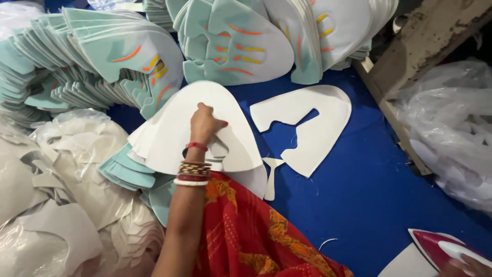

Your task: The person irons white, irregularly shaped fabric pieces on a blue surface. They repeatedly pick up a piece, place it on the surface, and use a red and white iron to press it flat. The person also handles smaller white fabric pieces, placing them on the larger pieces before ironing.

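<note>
Right now your left hand [205, 123] is pinching the top white cut piece [174, 133] of a small fanned stack, fingers curled over its upper edge near the rounded crown. That stack lies on the blue surface [369, 190] just in front of your red patterned garment [246, 236], with mint-green pieces [125, 172] fanned out beneath it.

Judging by how thin and flat the sheet looks, it should be very light and fairly floppy, so it will likely bend or crease if you lift it by one corner. Its narrow legs beside the cut-out are probably the weakest spots; hold it by the broad curved top, where you have it now.

A second white piece [312, 128] lies flat and apart to the right, with a slim white offcut [271, 177] between the two. Big fanned piles of mint-green pieces with orange and yellow stripes [128, 56] fill the far side, and clear plastic bags [66, 205] sit to your left.

At the lower right corner your right hand [469, 266] is barely in view, resting on a pink and white iron [441, 249]; I cannot tell whether it grips it.
</note>
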